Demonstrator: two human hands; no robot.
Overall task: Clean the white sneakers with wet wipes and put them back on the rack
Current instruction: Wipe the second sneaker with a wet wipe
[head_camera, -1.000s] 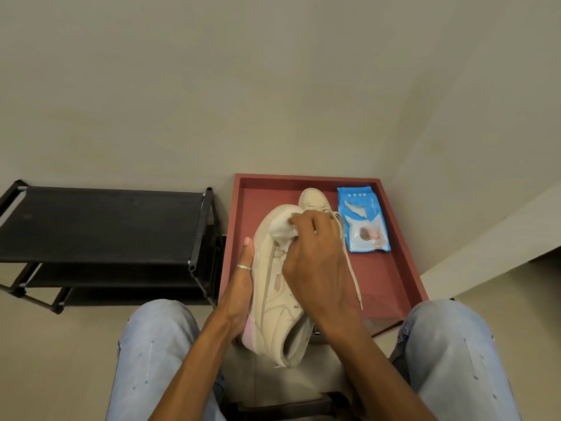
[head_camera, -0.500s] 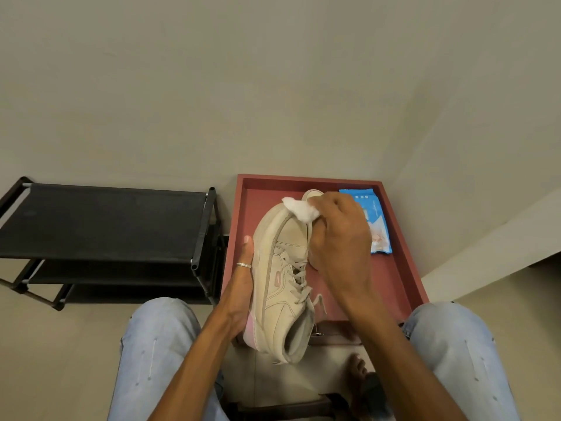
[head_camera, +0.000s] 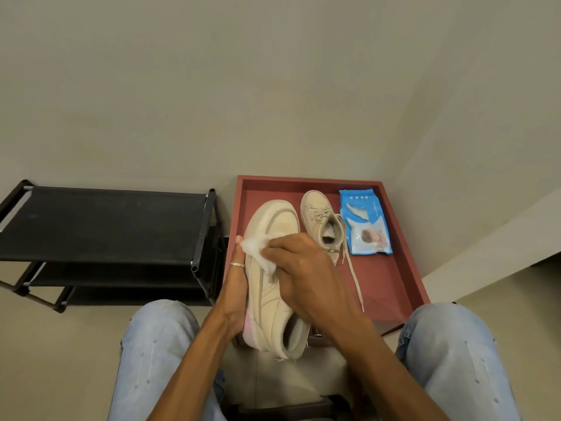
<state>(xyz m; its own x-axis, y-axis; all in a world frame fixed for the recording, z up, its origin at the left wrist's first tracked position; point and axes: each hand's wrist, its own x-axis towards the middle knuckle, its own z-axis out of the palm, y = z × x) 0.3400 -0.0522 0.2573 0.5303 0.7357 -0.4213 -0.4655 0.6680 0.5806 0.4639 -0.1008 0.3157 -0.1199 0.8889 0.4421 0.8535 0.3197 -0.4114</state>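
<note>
Sneaker (head_camera: 280,226) hung tilted over the red tray's (head_camera: 385,287) near edge. Your left hand (head_camera: 235,290) braced its sole with one ringed finger straight and the rest hidden. Your right hand (head_camera: 303,275) pinched a wet wipe (head_camera: 258,252) against its side, covering the laces. The second sneaker (head_camera: 318,217) lay in the tray.

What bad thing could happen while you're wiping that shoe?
The sneaker is propped on its side by the left hand alone while the right hand rubs it with the wipe; a hard rub might make it slip. The other sneaker's loose lace trails across the tray and could snag.
</note>
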